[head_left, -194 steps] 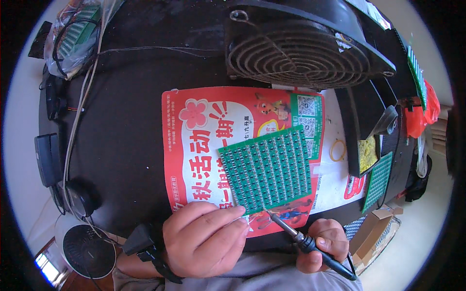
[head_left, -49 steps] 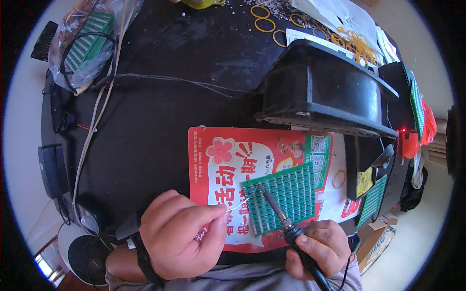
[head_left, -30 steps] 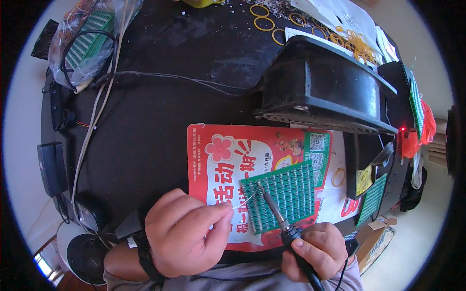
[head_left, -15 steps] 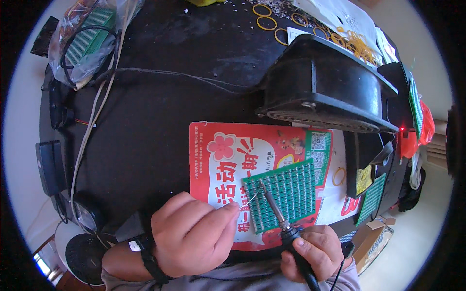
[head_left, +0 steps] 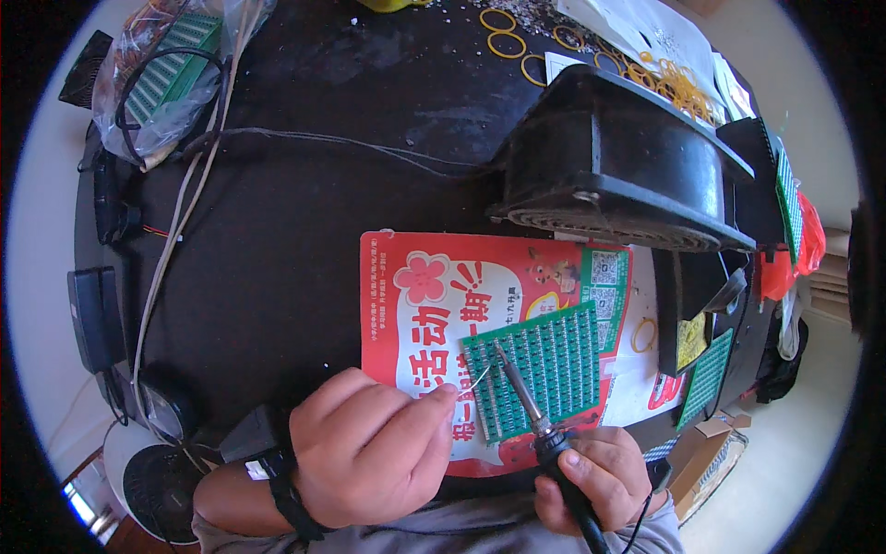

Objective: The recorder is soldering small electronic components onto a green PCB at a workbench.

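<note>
Circuit board: we see a flat, green, nearly square board covered in close rows of tiny dark and pale parts, its left edge a little tilted.
Where it lies: on a red-and-white printed sheet, which rests on the black bench, in front of a black, box-framed fan.
Left grip: we see the left hand with thumb and forefinger pinched together on a thin, silvery wire that slants over the board's left edge.
Right grip: the right hand has its fingers closed around the black handle of a soldering iron with a metal shaft; its tip is at the board's upper left part, though we cannot tell whether it touches.
Clear plastic bag: at the far left, this crumpled bag holds green boards with pale stripes.
Black holder: right of the sheet, this angular holder has a yellow sponge in it.
Brown cardboard box: its flaps stand open at lower right; we cannot make out its contents.
</note>
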`<state>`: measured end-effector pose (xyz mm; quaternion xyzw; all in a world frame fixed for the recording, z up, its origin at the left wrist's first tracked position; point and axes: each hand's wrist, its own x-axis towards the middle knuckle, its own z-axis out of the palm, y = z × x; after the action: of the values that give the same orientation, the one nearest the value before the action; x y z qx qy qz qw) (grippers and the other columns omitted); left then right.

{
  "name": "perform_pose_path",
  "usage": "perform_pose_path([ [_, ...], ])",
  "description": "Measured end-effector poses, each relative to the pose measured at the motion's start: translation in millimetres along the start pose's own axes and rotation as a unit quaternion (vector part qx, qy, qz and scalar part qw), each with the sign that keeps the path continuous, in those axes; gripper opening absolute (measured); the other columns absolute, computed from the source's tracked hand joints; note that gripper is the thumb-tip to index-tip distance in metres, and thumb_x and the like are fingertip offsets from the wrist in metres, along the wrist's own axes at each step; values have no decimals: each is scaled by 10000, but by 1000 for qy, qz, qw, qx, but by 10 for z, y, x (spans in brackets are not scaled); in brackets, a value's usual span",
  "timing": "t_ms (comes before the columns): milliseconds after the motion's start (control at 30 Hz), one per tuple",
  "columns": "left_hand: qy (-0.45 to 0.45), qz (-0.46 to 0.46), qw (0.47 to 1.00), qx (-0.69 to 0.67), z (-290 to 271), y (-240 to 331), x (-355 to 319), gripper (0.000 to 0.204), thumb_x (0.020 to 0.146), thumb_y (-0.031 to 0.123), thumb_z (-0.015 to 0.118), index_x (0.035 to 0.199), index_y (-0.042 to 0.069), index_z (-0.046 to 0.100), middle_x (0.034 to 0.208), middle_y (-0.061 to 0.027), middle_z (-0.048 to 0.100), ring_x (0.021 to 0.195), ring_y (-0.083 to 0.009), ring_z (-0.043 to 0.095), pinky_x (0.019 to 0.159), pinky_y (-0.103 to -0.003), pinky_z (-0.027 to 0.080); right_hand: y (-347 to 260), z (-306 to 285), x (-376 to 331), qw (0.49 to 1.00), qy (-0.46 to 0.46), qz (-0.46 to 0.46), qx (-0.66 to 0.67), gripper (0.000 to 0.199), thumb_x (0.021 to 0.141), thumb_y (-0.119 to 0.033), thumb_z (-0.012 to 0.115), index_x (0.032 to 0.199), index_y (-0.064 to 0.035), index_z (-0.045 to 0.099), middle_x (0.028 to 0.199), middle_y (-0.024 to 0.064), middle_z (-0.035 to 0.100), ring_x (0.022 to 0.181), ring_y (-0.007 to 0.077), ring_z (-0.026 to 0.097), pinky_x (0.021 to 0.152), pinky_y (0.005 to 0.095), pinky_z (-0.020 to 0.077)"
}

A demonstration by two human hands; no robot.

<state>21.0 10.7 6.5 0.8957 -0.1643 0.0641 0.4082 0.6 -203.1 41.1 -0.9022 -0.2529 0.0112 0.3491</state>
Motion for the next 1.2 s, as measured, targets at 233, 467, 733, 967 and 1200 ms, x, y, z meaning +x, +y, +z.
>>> perform_pose_path([
  [233, -3, 8, 1000, 1, 4, -11, -7, 209, 634, -45, 697, 832, 7, 657, 613, -47, 570, 484, -197, 532, 468, -303, 410, 31, -2, -47, 1000, -8, -8, 15, 440, 733, -91, 692, 1123, -38, 496, 818, 107, 551, 664, 225, 567, 603, 337, 484],
  [467, -19, 21, 1000, 7, 10, -11, 5, 216, 632, -46, 687, 840, 2, 660, 626, -56, 586, 490, -203, 539, 477, -306, 416, 183, 29, -201, 998, 8, -44, 42, 437, 730, -98, 694, 1117, -35, 500, 822, 112, 559, 670, 227, 573, 607, 335, 488],
  [733, -20, -20, 1000, 7, 38, -6, -26, 152, 650, -36, 663, 793, 10, 640, 641, -70, 597, 515, -231, 567, 511, -332, 454, 31, 55, -41, 999, 20, -28, 7, 426, 730, -91, 684, 1109, -26, 501, 815, 108, 561, 650, 222, 571, 594, 330, 486],
  [967, -39, 1, 999, 11, -33, 16, 29, 178, 660, -39, 687, 827, 7, 649, 659, -78, 580, 522, -243, 556, 490, -348, 443, 38, 31, -54, 999, 12, -30, 8, 425, 729, -85, 681, 1108, -23, 498, 812, 108, 558, 655, 216, 571, 595, 329, 482],
  [1200, -64, -53, 997, -11, -71, 80, -8, 204, 653, -37, 702, 847, 6, 658, 626, -75, 541, 505, -245, 537, 494, -352, 429, 192, 25, -251, 998, 10, -57, 37, 430, 727, -87, 680, 1110, -26, 493, 803, 102, 550, 652, 214, 564, 598, 327, 478],
])
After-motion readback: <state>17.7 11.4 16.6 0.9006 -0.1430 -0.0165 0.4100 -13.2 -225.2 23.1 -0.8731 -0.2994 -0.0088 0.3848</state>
